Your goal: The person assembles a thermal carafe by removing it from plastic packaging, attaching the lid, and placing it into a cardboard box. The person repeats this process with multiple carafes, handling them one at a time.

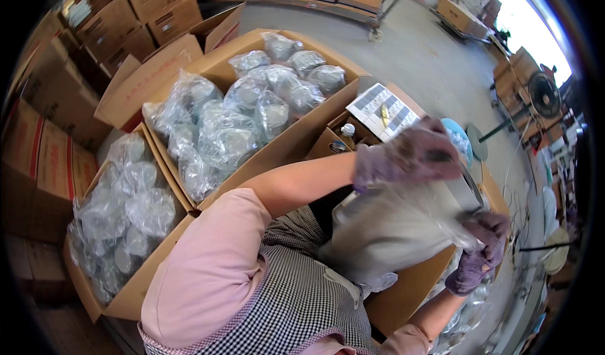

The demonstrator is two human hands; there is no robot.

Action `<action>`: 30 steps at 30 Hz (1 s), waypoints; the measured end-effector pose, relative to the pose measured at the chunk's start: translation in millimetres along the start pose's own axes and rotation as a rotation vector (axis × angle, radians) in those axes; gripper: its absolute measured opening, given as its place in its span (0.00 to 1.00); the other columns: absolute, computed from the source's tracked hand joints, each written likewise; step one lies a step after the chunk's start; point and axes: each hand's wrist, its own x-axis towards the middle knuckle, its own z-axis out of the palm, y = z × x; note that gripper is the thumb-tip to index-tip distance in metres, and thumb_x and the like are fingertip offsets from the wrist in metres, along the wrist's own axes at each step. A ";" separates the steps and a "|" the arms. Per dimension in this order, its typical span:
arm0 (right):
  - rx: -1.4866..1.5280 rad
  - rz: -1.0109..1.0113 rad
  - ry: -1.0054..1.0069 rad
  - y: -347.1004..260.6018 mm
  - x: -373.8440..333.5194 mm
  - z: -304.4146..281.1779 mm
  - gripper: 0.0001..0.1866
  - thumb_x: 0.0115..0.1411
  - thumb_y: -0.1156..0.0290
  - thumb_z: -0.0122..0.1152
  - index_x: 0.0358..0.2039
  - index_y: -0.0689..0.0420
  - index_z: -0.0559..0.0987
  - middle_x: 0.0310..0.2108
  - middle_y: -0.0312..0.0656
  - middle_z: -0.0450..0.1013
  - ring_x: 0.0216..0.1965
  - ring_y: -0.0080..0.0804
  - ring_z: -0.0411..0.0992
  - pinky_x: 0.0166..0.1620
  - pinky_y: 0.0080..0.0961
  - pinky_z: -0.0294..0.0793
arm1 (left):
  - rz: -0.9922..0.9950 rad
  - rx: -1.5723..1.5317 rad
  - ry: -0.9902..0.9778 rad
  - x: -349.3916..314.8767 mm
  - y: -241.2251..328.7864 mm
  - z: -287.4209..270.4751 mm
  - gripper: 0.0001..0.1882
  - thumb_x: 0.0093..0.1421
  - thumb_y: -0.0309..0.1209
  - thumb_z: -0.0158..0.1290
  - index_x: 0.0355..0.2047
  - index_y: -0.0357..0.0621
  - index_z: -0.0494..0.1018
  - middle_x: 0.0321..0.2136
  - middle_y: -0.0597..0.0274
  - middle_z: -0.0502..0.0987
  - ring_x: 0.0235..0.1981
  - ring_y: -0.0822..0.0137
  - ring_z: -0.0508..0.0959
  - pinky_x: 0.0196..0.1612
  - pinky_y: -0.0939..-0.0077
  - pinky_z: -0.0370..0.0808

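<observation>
My left hand (413, 154), in a stained purple glove, is closed at the upper edge of a translucent plastic bag (391, 229). My right hand (480, 254), gloved alike, pinches the bag's edge lower down at the right. The bag hangs in front of my lap, smeared by motion. A curved, shiny metal-like rim (465, 194) shows between the two hands at the bag's upper right; whether it lies inside the bag I cannot tell. Below my right hand, partly hidden by the arm, several clear-wrapped things lie in an open carton (403, 301).
To my left stand two open cartons, a larger one (287, 142) and a smaller one (154, 254), both full of plastic-wrapped round items. A printed sheet (383, 110) with a yellow object and a bottle (347, 130) sit ahead. A fan (543, 95) and stacked boxes (157, 5) stand farther off.
</observation>
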 end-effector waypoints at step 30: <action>-0.751 -0.104 0.786 -30.4 117.9 11.1 0.17 0.57 0.65 0.60 0.46 0.59 0.75 0.41 0.38 0.74 0.36 0.26 0.74 0.38 0.21 0.75 | -0.295 0.152 0.221 -70.3 63.8 -138.8 0.34 0.50 0.41 0.70 0.54 0.40 0.72 0.38 0.59 0.82 0.39 0.70 0.80 0.47 0.74 0.77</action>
